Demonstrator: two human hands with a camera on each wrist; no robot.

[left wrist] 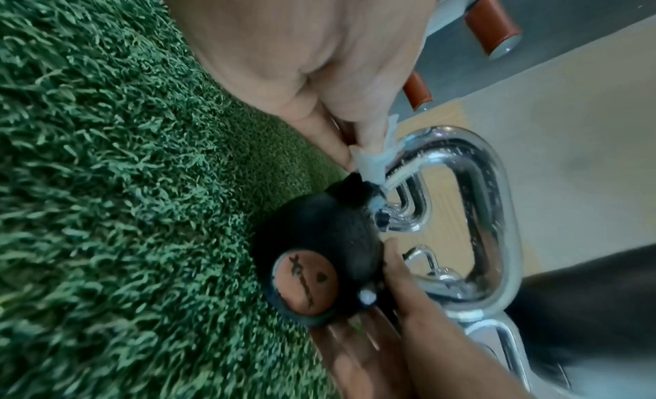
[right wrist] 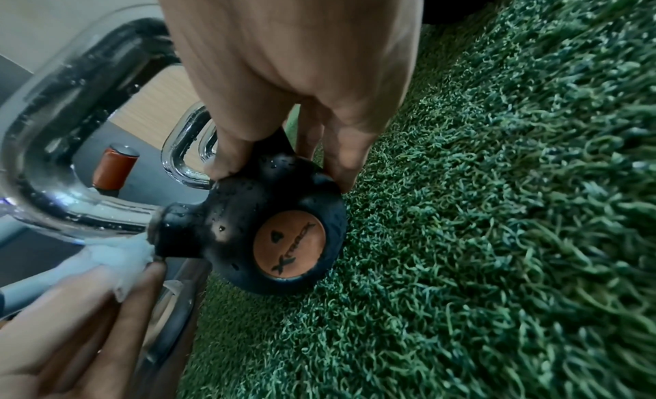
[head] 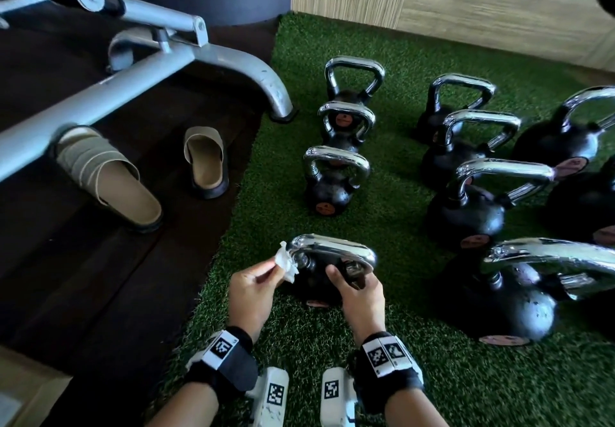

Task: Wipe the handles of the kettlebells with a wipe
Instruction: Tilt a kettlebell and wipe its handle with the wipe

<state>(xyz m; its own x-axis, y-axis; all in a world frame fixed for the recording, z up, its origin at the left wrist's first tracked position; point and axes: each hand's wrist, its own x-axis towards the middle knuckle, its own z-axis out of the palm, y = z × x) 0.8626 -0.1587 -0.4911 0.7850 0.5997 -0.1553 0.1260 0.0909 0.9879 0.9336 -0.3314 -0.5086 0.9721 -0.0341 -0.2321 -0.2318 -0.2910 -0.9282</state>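
Observation:
A small black kettlebell with a chrome handle stands on the green turf right in front of me. My left hand pinches a crumpled white wipe and presses it against the left leg of the handle, just above the black ball. In the left wrist view the wipe sits where the chrome handle meets the kettlebell. My right hand grips the right side of the ball, thumb in front; in the right wrist view its fingers curl round the kettlebell opposite the wipe.
Several more kettlebells stand on the turf: a row of three ahead and bigger ones to the right. A grey bench frame and two slippers sit on the dark floor at left. A wooden wall runs behind.

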